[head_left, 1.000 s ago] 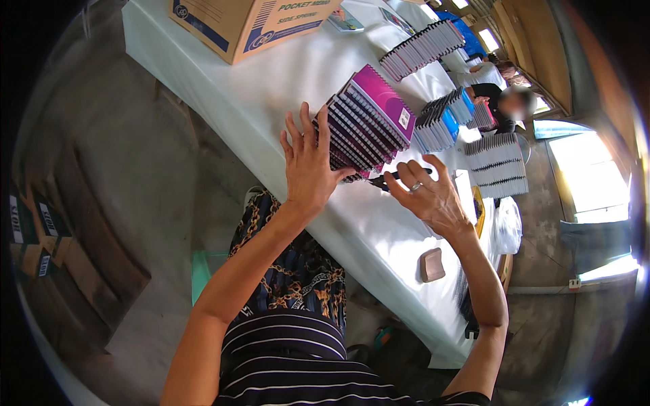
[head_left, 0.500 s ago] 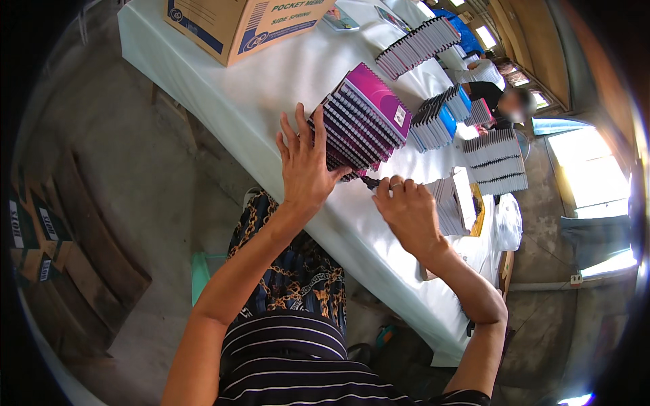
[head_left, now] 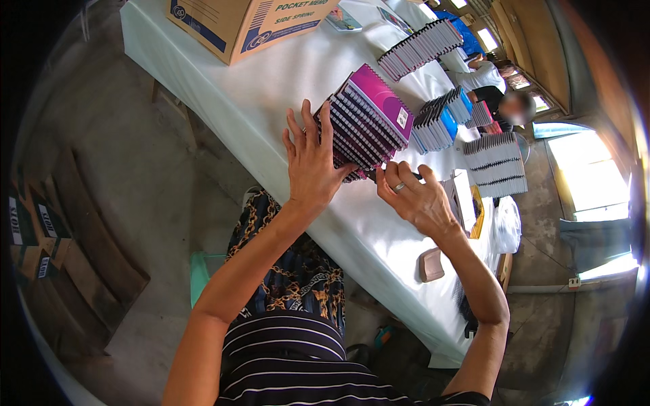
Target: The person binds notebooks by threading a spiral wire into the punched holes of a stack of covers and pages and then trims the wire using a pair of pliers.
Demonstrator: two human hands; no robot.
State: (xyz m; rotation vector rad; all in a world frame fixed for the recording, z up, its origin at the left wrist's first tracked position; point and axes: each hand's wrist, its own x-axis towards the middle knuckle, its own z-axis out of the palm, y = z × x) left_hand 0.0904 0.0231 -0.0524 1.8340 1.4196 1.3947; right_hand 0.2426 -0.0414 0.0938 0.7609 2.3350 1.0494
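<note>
A stack of purple-covered spiral notebooks (head_left: 381,100) sits on the white-covered table, its black coil spines facing me. My left hand (head_left: 313,159) lies against the spine side with its fingers spread, the thumb at the lower corner of the stack. Close to that corner, my right hand (head_left: 418,197), a ring on one finger, is closed around a slim black tool (head_left: 418,177). Most of the tool is hidden by the fingers, so its exact kind does not show. Its dark tip reaches the lower notebooks' coil ends.
A cardboard box (head_left: 247,30) stands at the far left of the table (head_left: 264,95). More notebook stacks (head_left: 497,162) stand to the right, near a yellow tray (head_left: 478,213), a plastic bag (head_left: 508,223) and a small brown block (head_left: 430,264). Another person (head_left: 487,98) is beyond.
My right hand has turned and shifted slightly right and up, uncovering the brown block. My left hand has slid a little to the right along the spines.
</note>
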